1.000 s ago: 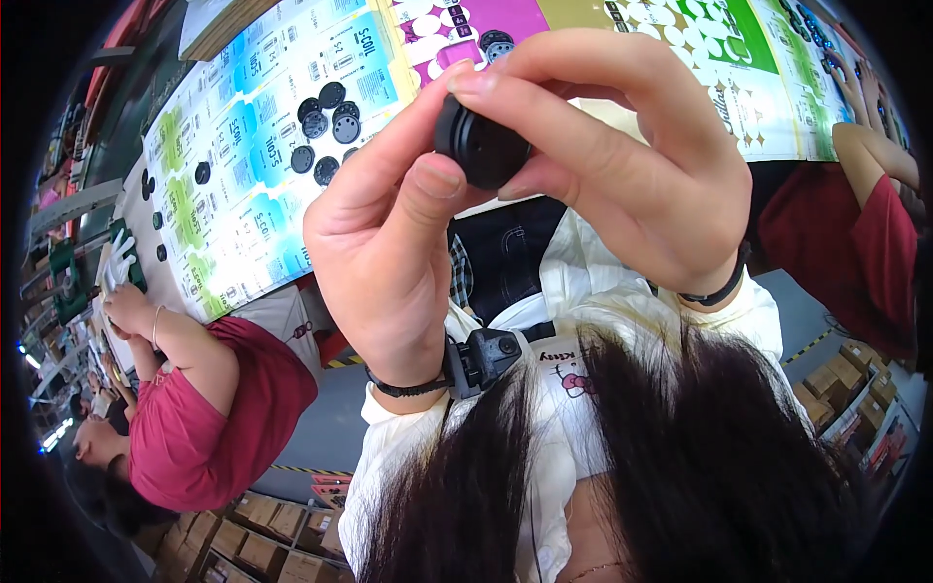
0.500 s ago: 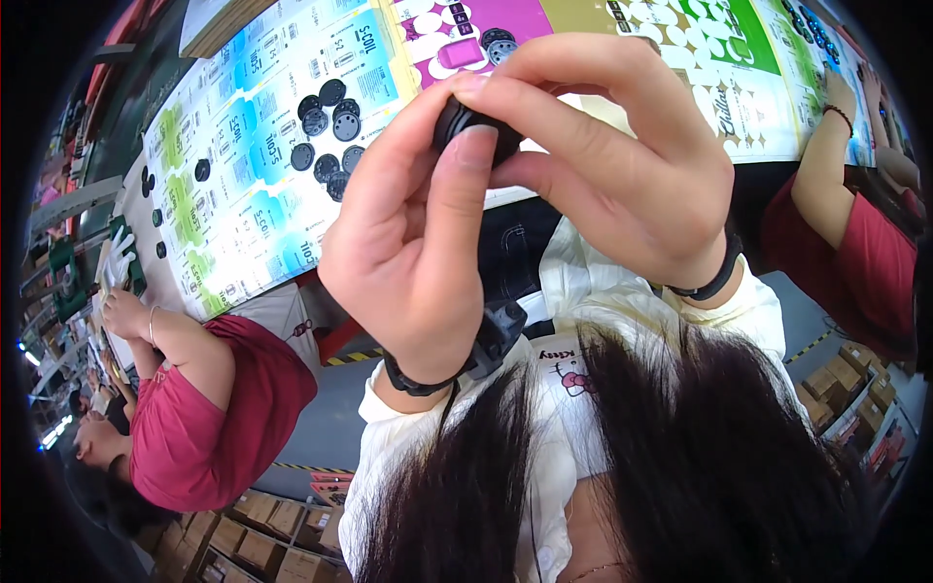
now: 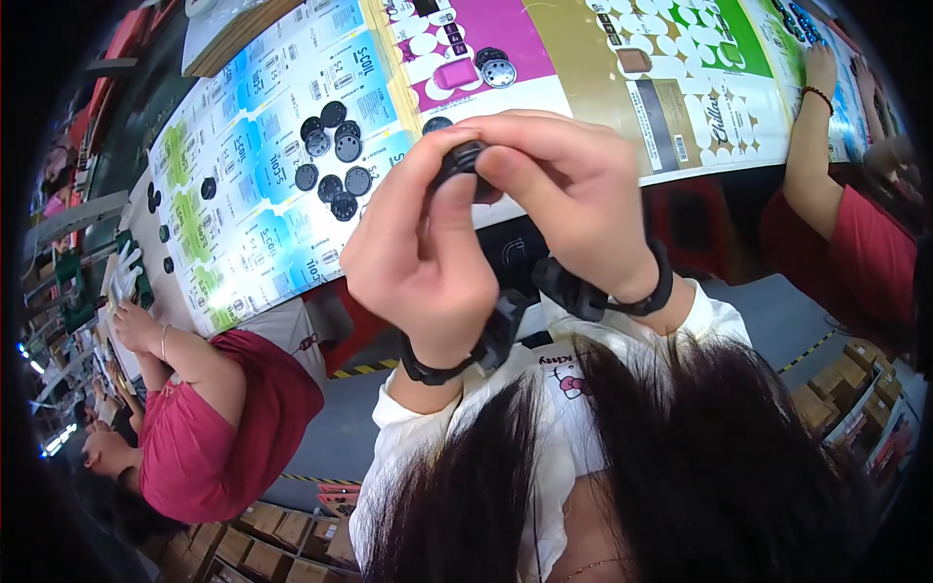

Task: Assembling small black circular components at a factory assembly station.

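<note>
Between the fingertips of both hands is a small round black part (image 3: 464,158) with ridged edges; the fingers cover much of it. My left hand (image 3: 418,243) pinches it from the left, thumb in front. My right hand (image 3: 573,185) grips it from the right with thumb and fingers. Past my left hand, several black round discs with holes (image 3: 347,146) lie in a loose group on the printed sheets (image 3: 277,146). One more black disc (image 3: 437,124) lies just beyond my fingers. A dark and a silvery disc (image 3: 498,73) rest beside a pink block (image 3: 457,75).
A wooden-edged board (image 3: 248,34) stands at the far left of the table. A brown block (image 3: 634,60) lies on the gold sheet. Co-workers in red sit at left (image 3: 233,418) and right (image 3: 865,253). Blue round parts (image 3: 802,21) lie far right.
Both hands have come lower and nearer with the black part. My right hand has turned, its thumb now on the part's front. The view has shifted slightly.
</note>
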### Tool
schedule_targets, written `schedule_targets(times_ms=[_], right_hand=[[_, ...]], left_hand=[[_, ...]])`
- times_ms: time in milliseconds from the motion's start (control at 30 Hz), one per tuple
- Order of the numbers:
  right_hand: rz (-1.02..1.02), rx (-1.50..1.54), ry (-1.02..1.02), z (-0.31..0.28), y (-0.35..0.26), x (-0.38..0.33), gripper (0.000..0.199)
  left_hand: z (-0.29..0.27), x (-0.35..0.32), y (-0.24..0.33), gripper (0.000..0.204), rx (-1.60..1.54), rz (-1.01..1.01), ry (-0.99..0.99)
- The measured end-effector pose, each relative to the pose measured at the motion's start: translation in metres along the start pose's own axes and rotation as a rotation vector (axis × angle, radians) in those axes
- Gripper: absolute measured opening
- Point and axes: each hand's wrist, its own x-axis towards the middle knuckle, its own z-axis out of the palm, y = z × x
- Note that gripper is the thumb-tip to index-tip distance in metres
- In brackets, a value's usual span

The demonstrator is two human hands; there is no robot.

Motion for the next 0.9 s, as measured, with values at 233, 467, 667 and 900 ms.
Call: schedule_targets(times_ms=[233, 467, 667, 900], right_hand=[[0.315, 0.296, -0.139, 0.009, 0.023, 0.012, 0.021], [0.033, -0.407, -0.192, -0.019, 0.062, 0.041, 0.026], [-0.088, -0.897, -0.3, -0.051, 0.089, 0.066, 0.037], [-0.179, -1.05, -0.5, -0.054, 0.101, 0.067, 0.033]], left_hand=[[-0.011, 0.002, -0.02, 0.016, 0.112, -0.083, -0.01], [-0.064, 0.038, -0.048, 0.022, -0.052, -0.522, -0.114], [-0.257, 0.073, -0.17, 0.029, 0.897, -0.154, 0.103], [-0.249, 0.059, -0.175, 0.044, 1.445, -0.203, -0.209]])
